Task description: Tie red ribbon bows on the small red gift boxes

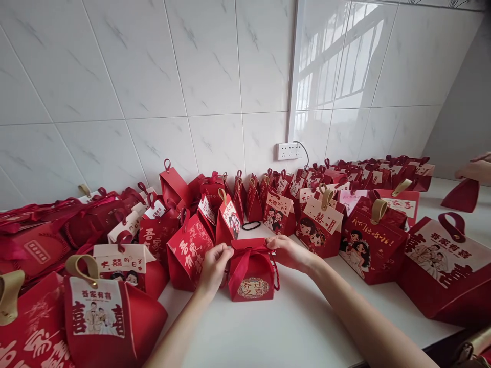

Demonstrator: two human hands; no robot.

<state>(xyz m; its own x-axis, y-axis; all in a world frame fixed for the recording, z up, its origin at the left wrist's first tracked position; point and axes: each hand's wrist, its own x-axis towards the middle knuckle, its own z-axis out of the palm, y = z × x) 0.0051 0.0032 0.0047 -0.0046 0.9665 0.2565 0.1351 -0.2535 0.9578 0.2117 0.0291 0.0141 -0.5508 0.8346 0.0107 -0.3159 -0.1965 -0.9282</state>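
Observation:
A small red gift box (264, 273) with a round gold emblem stands upright on the white table in front of me. A dark red ribbon (241, 270) is tied across its top front, one tail hanging down, and a red twisted cord (276, 276) hangs at its right side. My left hand (215, 265) is closed in a pinch on the ribbon at the box's upper left corner. At the upper right corner my right hand (290, 252) pinches the ribbon's other side. The fingertips partly hide what they grip.
Red wedding favour boxes crowd both sides, such as one at the front left (146, 319) and one at the right (425, 286). A black ring (251, 225) lies behind my box. A socket strip (289, 151) is on the tiled wall. Another person's hand (475, 169) is at far right.

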